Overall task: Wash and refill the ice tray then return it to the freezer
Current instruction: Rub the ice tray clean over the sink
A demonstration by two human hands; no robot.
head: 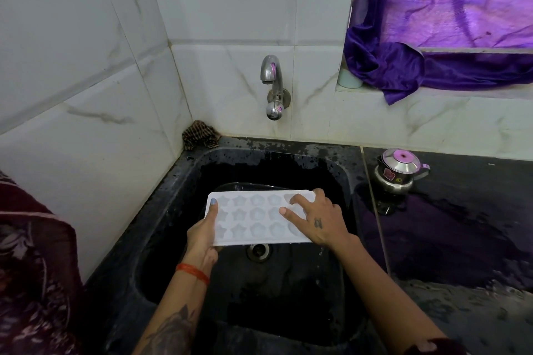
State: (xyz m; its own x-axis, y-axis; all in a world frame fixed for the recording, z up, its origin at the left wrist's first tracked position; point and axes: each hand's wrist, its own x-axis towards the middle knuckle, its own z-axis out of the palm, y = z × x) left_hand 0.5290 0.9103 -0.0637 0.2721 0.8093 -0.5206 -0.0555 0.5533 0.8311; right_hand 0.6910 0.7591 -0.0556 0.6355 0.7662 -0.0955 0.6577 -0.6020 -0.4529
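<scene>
A white ice tray (pixel 253 219) with star and flower shaped cells is held level over the black sink (pixel 178 181), cells facing up. My left hand (pixel 202 236) grips its left end, thumb on top near the far corner. My right hand (pixel 317 219) rests on the tray's right end with the fingers spread across the cells. The steel tap (pixel 272 72) on the back wall is above and behind the tray; no water runs from it. The sink drain (pixel 259 251) shows just below the tray's near edge.
A steel pot with lid (pixel 399 171) stands on the wet black counter (pixel 461 225) to the right. A brown cloth (pixel 200 135) lies in the back left corner. Purple curtain (pixel 432 46) hangs over the window ledge. Tiled walls close the left and back.
</scene>
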